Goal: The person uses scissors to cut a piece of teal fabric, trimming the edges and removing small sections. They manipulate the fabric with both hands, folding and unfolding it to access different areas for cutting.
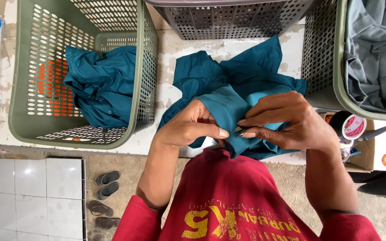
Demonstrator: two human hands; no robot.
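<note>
Head view: hands [246, 125] on teal garment [228, 85]

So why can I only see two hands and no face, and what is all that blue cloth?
The camera sits on the person's head and looks straight down, so you see only their own arms and red shirt. There is just this one picture. The left hand and the right hand both pinch a fold of a teal garment that lies on a worn white table. A small dark tool shows between the right fingers; I cannot tell what it is. A green basket on the left holds another teal garment. A basket on the right holds grey cloth. Sandals lie on the floor below.
</note>
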